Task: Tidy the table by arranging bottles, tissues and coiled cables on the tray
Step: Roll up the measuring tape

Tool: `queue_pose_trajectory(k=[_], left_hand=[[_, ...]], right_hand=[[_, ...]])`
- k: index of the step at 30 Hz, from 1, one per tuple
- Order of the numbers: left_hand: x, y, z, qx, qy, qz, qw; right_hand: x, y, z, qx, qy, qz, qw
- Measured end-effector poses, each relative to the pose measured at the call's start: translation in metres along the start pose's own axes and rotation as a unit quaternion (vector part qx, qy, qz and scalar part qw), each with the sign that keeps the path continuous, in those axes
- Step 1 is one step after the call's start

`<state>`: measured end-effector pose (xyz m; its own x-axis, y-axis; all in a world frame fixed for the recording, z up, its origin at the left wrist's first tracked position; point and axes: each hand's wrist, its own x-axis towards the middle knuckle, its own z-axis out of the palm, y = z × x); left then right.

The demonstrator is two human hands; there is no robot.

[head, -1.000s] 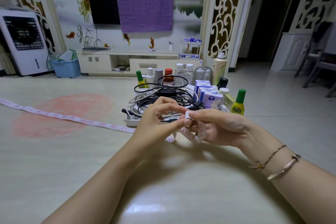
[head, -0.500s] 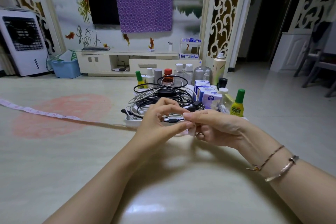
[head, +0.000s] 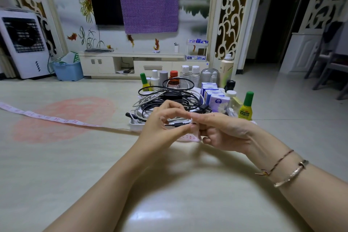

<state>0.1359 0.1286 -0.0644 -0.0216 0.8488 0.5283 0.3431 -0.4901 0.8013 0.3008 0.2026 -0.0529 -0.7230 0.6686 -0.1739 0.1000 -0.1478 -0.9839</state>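
Note:
A pale pink measuring tape [head: 56, 119] runs across the table from the far left to my hands. My left hand [head: 162, 126] and my right hand [head: 220, 131] meet in front of the white tray [head: 134, 126], and both pinch the tape's near end, a short wound piece [head: 190, 137] showing under my fingers. The tray holds a heap of black and white coiled cables [head: 169, 100], blue and white tissue packs [head: 212, 93] and several bottles [head: 188, 75] along its back. A green-capped yellow bottle [head: 245, 106] stands at the tray's right.
The glossy beige table [head: 75, 165] spreads around my forearms, with a faded red patch [head: 62, 117] on its left. Beyond it are a white air cooler [head: 22, 43], a blue basket [head: 67, 70] and a low TV cabinet [head: 131, 62].
The tape has been drawn toward my hands: its stretch on the table has lifted and straightened. Its loose end, which hung under my right hand, is now wound up between my fingers.

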Motion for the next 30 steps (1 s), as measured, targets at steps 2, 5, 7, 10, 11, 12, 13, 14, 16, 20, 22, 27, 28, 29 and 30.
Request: queue_pose_trajectory(k=[2,5,7,10,11,12,13,14,16,20,22,27,28,29,30], left_hand=[[-0.0004,0.0013,-0.0010,-0.022,0.004,-0.006,1.000],[-0.0007,0.0005,-0.0002,-0.008,-0.003,0.001,1.000],[-0.0012,0.0004,0.0009,0.003,-0.009,0.002,1.000],[-0.0013,0.0005,0.0007,0.010,-0.003,0.001,1.000],[-0.0014,0.0004,0.0001,0.006,0.002,0.001,1.000],[-0.0016,0.0004,-0.0004,0.000,0.006,0.000,1.000],[-0.0016,0.0002,-0.0008,-0.006,0.007,-0.002,1.000],[-0.0017,0.0001,-0.0008,-0.008,0.006,-0.005,1.000],[-0.0016,0.0007,0.0002,-0.003,-0.001,-0.008,1.000],[-0.0011,0.0021,0.0012,0.009,-0.002,-0.006,1.000],[-0.0010,0.0024,0.0004,-0.008,0.004,-0.005,1.000],[-0.0009,0.0019,0.0013,-0.003,-0.002,-0.011,1.000],[-0.0008,0.0020,0.0014,-0.002,-0.002,-0.011,1.000],[-0.0009,0.0020,0.0011,-0.005,-0.001,-0.013,1.000],[-0.0007,0.0021,0.0004,-0.010,0.001,-0.014,1.000]], right_hand=[[-0.0017,-0.0007,-0.0021,0.012,-0.006,0.009,1.000],[-0.0012,0.0000,-0.0048,0.023,-0.003,0.008,1.000],[-0.0001,0.0006,-0.0031,0.006,0.002,0.001,1.000],[0.0005,0.0014,-0.0014,-0.023,-0.006,-0.002,1.000],[0.0004,0.0011,-0.0016,-0.021,-0.008,0.000,1.000],[0.0009,0.0013,-0.0030,-0.012,-0.010,0.002,1.000],[0.0010,0.0012,-0.0044,0.001,-0.013,0.005,1.000],[0.0012,0.0012,-0.0054,0.012,-0.014,0.006,1.000],[0.0017,0.0011,-0.0054,0.012,-0.005,0.005,1.000],[0.0020,0.0019,-0.0010,0.019,-0.004,0.002,1.000],[0.0010,0.0013,-0.0018,0.017,-0.005,0.004,1.000],[0.0016,-0.0002,-0.0044,0.000,0.006,0.002,1.000],[0.0017,-0.0003,-0.0026,0.000,0.009,0.001,1.000],[0.0012,0.0000,-0.0010,0.001,0.008,0.000,1.000],[0.0006,-0.0001,0.0004,0.006,0.006,0.000,1.000]])
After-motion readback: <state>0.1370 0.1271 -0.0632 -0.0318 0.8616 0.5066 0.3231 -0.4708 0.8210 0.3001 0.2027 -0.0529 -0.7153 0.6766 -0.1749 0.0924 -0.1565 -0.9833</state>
